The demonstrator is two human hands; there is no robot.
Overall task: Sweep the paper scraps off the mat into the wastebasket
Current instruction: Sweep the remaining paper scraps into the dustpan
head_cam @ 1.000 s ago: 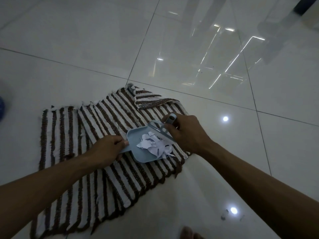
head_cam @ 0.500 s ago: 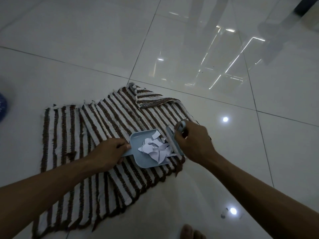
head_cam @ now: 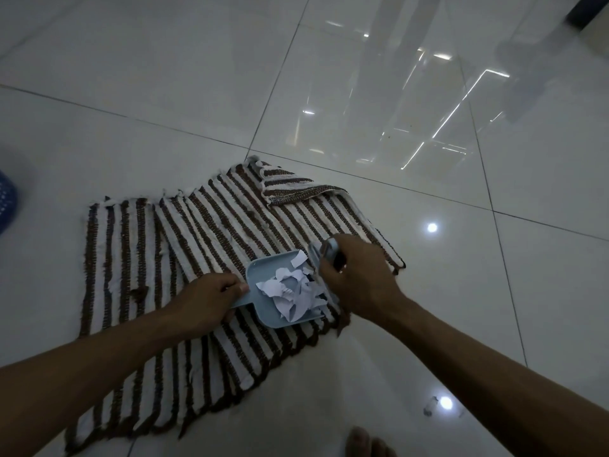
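A brown and white striped mat lies on the tiled floor, its far corner folded over. On its right part rests a light blue dustpan holding a heap of white paper scraps. My left hand grips the dustpan's handle. My right hand holds a small brush upright against the dustpan's open right edge, touching the scraps. Most of the brush is hidden by my fingers.
A blue perforated wastebasket shows partly at the left frame edge, well left of the mat. A small paper bit lies on the glossy floor near the front. My toes are at the bottom edge.
My right hand has drawn the brush toward me along the dustpan's mouth, pushing the scraps deeper in. The left hand and dustpan have barely shifted.
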